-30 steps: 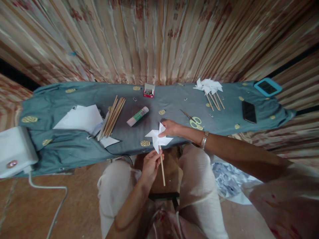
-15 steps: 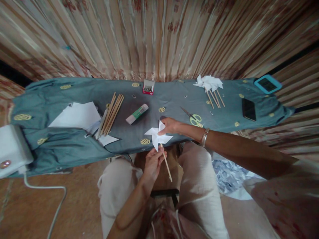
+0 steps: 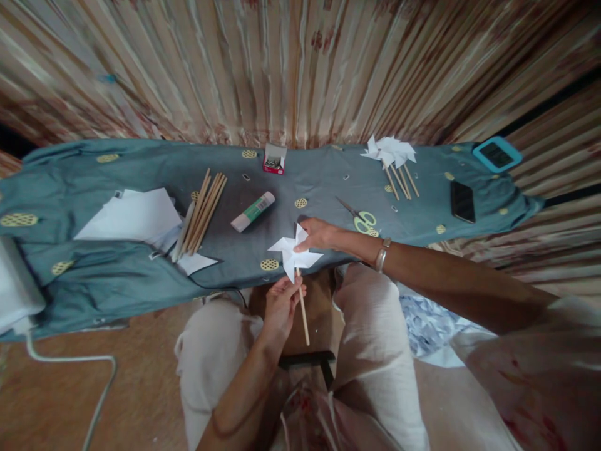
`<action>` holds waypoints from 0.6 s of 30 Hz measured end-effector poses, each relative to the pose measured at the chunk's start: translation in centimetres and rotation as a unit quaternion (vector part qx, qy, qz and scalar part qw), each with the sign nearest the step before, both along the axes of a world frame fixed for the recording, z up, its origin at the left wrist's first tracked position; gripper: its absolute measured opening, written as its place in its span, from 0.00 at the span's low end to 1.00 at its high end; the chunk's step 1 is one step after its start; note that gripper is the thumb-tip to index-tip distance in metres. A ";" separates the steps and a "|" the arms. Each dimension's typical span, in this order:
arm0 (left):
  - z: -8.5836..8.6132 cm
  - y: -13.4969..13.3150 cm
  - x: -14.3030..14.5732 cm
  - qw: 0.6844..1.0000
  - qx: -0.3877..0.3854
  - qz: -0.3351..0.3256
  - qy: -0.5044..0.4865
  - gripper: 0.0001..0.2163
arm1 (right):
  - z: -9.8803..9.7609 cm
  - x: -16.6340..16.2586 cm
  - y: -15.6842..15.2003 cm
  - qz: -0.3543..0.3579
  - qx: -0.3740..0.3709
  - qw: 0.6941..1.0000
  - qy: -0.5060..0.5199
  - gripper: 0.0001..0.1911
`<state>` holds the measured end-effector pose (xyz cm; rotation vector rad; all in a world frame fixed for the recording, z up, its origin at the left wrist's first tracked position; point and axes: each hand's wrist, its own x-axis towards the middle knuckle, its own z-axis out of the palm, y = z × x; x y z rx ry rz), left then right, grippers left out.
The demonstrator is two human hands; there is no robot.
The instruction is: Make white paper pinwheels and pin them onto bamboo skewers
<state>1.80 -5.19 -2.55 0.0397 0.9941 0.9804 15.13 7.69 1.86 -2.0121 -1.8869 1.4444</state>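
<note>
A white paper pinwheel (image 3: 292, 252) on a thin wooden stick (image 3: 304, 316) is held at the near edge of the cloth-covered table. My left hand (image 3: 283, 300) is closed around the stick just under the paper blades. With thumb on the pinwheel's middle and fingers behind it, my right hand (image 3: 315, 234) grips the paper. Whatever fastens the blades at the centre is hidden by the thumb. Scissors (image 3: 361, 217) with green handles lie just beyond my right hand. A glue stick (image 3: 252, 212) rests further left.
Several bare wooden sticks (image 3: 204, 213) lie beside white paper sheets (image 3: 131, 216) on the left. At the back stands an open red box (image 3: 273, 164) of small metal pieces. Several pinwheels (image 3: 389, 152), a phone (image 3: 462, 202) and a blue-framed device (image 3: 497, 155) are on the right.
The stick's lower end has swung left, so it hangs more nearly upright. Both hands keep their hold on the pinwheel. The whole view has shifted slightly.
</note>
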 end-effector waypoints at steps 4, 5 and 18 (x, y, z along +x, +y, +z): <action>0.3 -0.3 -0.2 1.000 0.018 0.007 0.003 0.18 | -0.1 0.1 -0.1 -0.003 0.002 1.000 0.015 0.13; 0.4 -0.5 -0.3 1.000 0.019 0.005 0.002 0.18 | -0.1 0.2 -0.1 -0.004 0.003 1.000 0.020 0.13; 1.4 -2.5 -1.0 0.998 0.009 -0.032 0.055 0.19 | 0.5 0.8 -1.0 -0.035 -0.014 0.984 0.173 0.10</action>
